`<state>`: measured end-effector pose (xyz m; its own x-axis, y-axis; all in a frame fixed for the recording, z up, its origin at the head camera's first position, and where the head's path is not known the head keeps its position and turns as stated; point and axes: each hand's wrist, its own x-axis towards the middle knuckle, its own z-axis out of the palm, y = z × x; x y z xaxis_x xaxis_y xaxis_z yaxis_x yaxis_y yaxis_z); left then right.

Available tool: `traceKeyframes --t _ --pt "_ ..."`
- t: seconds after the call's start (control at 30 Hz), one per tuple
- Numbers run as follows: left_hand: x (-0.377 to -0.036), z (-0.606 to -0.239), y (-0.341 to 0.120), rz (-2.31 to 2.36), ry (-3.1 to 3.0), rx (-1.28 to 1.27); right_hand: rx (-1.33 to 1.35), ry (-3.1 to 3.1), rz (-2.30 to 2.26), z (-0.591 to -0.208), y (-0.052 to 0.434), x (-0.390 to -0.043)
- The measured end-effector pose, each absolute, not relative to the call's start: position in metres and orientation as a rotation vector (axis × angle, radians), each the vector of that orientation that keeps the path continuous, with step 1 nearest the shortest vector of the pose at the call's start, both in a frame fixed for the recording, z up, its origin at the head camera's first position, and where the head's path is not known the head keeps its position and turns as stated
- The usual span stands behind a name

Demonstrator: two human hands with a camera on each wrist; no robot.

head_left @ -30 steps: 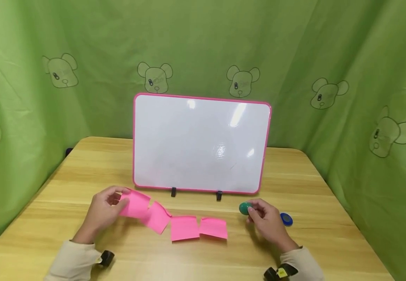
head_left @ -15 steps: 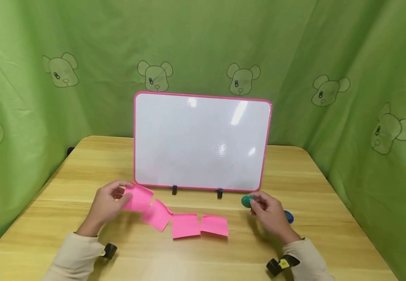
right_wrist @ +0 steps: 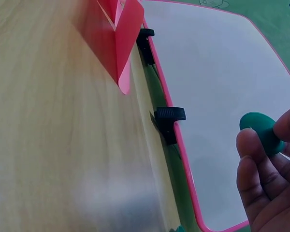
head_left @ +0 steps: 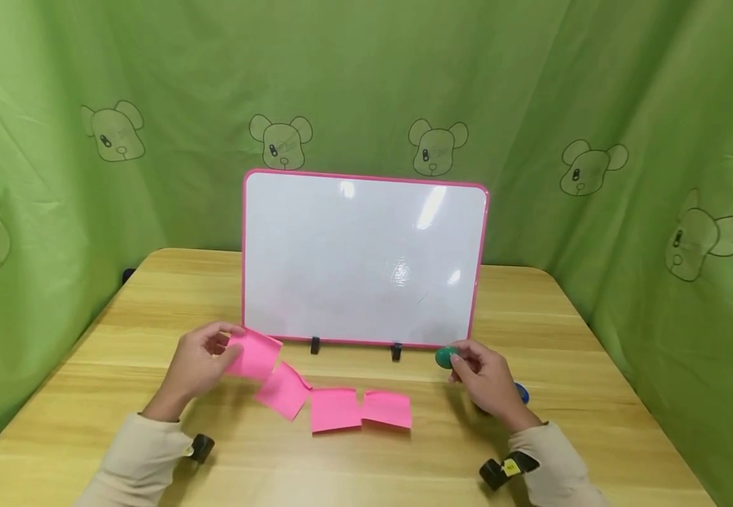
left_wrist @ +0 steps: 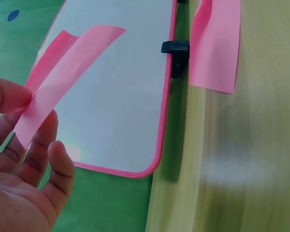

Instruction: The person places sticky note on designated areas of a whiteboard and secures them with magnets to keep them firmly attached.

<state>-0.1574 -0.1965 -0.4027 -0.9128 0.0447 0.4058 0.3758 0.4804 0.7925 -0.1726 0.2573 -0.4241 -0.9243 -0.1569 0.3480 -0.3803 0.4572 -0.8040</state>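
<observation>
My left hand (head_left: 198, 362) pinches a pink sticky note (head_left: 254, 354) by its left edge, raised off the table in front of the whiteboard's lower left corner. The left wrist view shows this note (left_wrist: 63, 79) curling between thumb and fingers. My right hand (head_left: 486, 377) pinches a round green magnet (head_left: 446, 357) between thumb and fingers, near the board's lower right corner. Three more pink notes stand in a row between the hands: a tilted one (head_left: 284, 391), a middle one (head_left: 336, 409) and a right one (head_left: 386, 409). Behind them the pink-framed whiteboard (head_left: 353, 260) stands upright.
Two black stand clips (head_left: 315, 345) hold the board's lower edge and jut toward me. A blue magnet (head_left: 522, 393) lies on the wooden table (head_left: 341, 472), partly hidden behind my right hand. Green curtains (head_left: 366, 70) enclose the back and sides.
My left hand has risen and moved slightly right with its pink note. My right hand has shifted a little forward with the green magnet, now covering part of the blue one.
</observation>
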Motion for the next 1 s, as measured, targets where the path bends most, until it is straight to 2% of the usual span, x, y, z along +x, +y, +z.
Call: traceKeyframes --t 0.33,0.57,1.0 --pt "-0.161 -0.398 -0.192 -1.426 -2.436 -0.337 0.493 -2.501 1.426 -0.399 0.246 -0.169" --pt "-0.163 -0.395 -0.189 -1.425 -2.460 -0.336 0.478 -2.519 1.451 -0.412 0.253 -0.184" --pt "-0.168 -0.393 -0.189 -1.428 -2.450 -0.372 0.450 -2.592 1.411 -0.394 0.245 -0.185"
